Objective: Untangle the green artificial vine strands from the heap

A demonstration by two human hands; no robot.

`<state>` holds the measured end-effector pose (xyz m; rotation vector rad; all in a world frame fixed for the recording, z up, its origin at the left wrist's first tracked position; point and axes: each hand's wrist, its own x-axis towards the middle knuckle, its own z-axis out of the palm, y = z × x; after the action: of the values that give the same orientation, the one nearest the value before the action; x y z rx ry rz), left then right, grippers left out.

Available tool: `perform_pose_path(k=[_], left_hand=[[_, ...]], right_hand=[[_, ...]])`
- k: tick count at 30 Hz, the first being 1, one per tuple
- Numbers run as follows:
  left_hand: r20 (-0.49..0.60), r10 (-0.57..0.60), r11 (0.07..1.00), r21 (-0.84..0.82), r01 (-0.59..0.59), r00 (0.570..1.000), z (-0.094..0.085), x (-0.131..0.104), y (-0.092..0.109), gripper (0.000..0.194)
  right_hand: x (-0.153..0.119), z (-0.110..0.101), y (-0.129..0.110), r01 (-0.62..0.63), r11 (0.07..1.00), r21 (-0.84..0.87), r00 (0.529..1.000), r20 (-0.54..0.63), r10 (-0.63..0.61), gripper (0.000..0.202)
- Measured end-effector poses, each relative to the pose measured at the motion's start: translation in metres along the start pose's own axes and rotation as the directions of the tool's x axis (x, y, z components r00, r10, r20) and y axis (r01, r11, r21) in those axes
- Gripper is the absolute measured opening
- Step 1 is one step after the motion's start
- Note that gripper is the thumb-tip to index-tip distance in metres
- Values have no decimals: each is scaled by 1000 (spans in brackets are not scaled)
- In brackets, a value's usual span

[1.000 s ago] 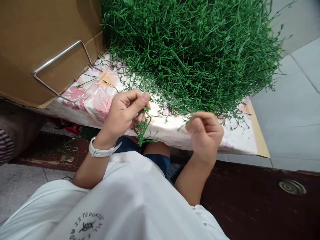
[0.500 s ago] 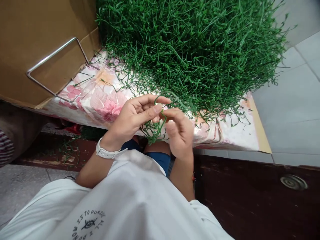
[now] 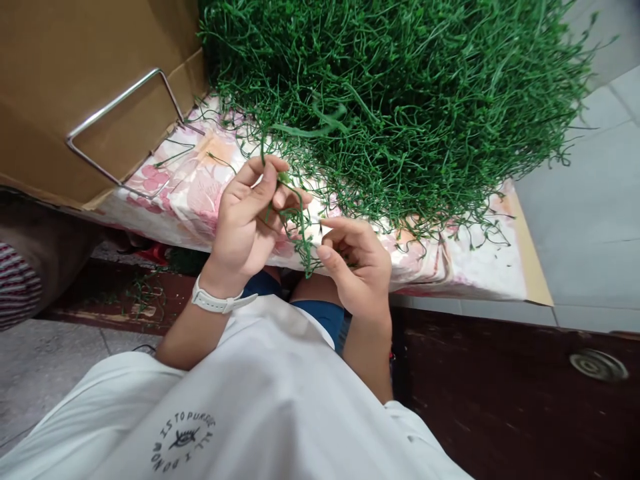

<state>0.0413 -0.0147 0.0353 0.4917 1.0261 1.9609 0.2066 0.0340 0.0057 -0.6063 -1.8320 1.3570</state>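
My left hand (image 3: 249, 217), with a white watch at the wrist, pinches a green plastic plant sprig (image 3: 301, 235) between thumb and fingers. One end of the sprig stands up past the fingertips; its thin curly strands hang down between my two hands. To the right, my right hand (image 3: 357, 261) has thumb and forefinger apart beside these strands. Whether its fingertips touch a strand I cannot tell. Beyond both hands rises a large heap of similar green sprigs (image 3: 400, 113), spilling onto a flower-patterned cloth (image 3: 200, 197).
At the left stands a cardboard box (image 3: 100, 60), with a bent metal wire frame (image 3: 117, 103) in front of it. Loose green strands lie on the cloth and on the dark red wooden surface (image 3: 105, 287) below. Striped fabric (image 3: 17, 283) shows at the left edge. Pale tiles are at the right.
My left hand has moved left and up with the sprig, away from my right hand. The right hand's thumb and forefinger have parted. The view has shifted slightly.
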Motion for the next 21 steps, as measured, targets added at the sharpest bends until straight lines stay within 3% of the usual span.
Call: perform_pose_path(k=[6,10,12,15,21], left_hand=[[-5,84,986,-143,-84,996,-6,-3,9,12],[0,64,997,-47,-64,998,-10,-5,13,12],[14,67,998,-4,-67,998,-10,-5,15,14],[9,73,995,-76,-72,997,-7,-5,18,13],[-171,-46,962,-274,-3,984,-5,3,26,33]], right_hand=[[-1,-2,-5,61,997,47,995,-81,-57,27],[-1,-4,-8,56,998,29,991,-125,-52,37],[-1,-5,-7,37,999,-6,995,-96,-37,40],[-3,-5,-3,20,1000,-14,999,-35,-20,42],[-10,-5,0,102,994,46,992,75,-105,41]])
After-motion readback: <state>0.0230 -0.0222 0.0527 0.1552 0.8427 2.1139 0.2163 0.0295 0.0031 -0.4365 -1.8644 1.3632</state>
